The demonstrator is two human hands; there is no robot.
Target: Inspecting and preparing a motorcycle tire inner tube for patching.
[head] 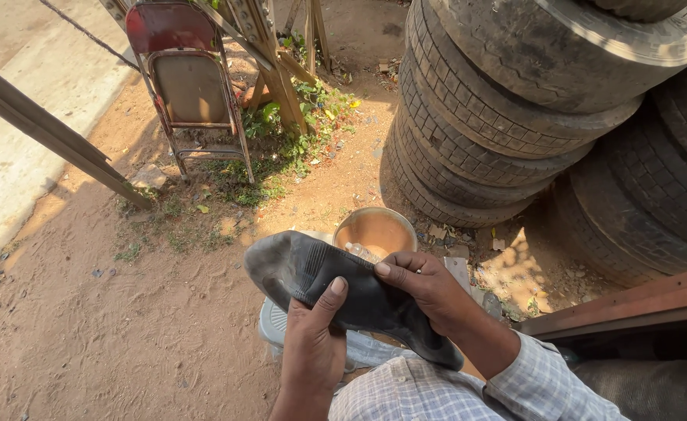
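Just in front of the muddy water basin (374,231), the left hand (312,343) has its grip closed on the black rubber tube piece (312,273), thumb on top. The right hand (425,284) pinches its upper edge; keeping the rubber taut between both would likely help.

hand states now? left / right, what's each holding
Left hand: closed on the black rubber inner tube, thumb on top.
Right hand: closed on the same tube, fingers curled over its upper edge.
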